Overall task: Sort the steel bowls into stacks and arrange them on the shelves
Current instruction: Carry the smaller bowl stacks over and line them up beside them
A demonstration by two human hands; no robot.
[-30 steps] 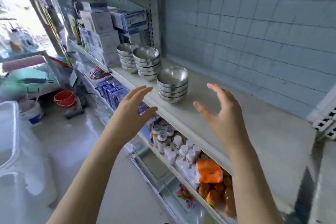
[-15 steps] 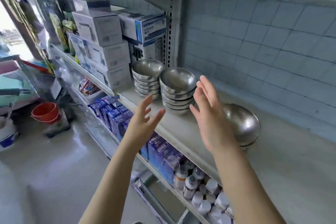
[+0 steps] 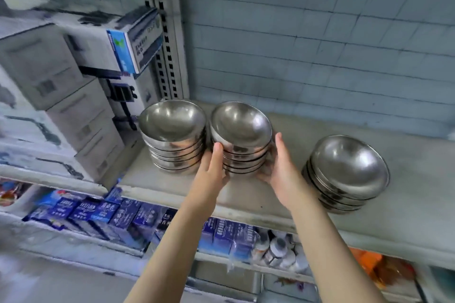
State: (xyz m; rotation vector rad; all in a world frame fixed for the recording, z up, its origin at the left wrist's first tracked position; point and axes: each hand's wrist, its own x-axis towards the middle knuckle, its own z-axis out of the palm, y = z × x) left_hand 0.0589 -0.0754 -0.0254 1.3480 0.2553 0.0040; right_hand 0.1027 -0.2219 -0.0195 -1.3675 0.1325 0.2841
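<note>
Obs., head view. We see three stacks of steel bowls on the middle shelf point(image 3: 246, 202), all nested rim-up.

- Left stack point(image 3: 173, 136): stands beside the slotted upright point(image 3: 170, 56), close to the cardboard boxes point(image 3: 73, 96). No hand on it.
- Middle stack point(image 3: 242, 138): just beside the left stack, possibly touching it; we cannot tell if there is a gap. Both our hands are on this one.
- Right stack point(image 3: 346, 173): well apart from the other two, nearer the shelf's front edge. Untouched.

Hands. Left hand point(image 3: 211, 174) presses the middle stack's left flank, thumb up against the upper bowls, fingers curled under and hidden. Right hand point(image 3: 280, 170) cups the right flank, thumb raised along the side, fingers wrapped low around the base. So both hands clasp the middle stack. Whether the stack rests on the shelf or is lifted off it, we cannot say.

Progress (our judgement). Sorting looks largely done: no loose bowls are in view, every bowl sits in a stack. What appears left is arrangement: seating or nudging the middle stack, and perhaps bringing the right stack into line. The lower shelves hold blue cartons point(image 3: 98, 211) and small bottles point(image 3: 275, 248), no bowls.
</note>
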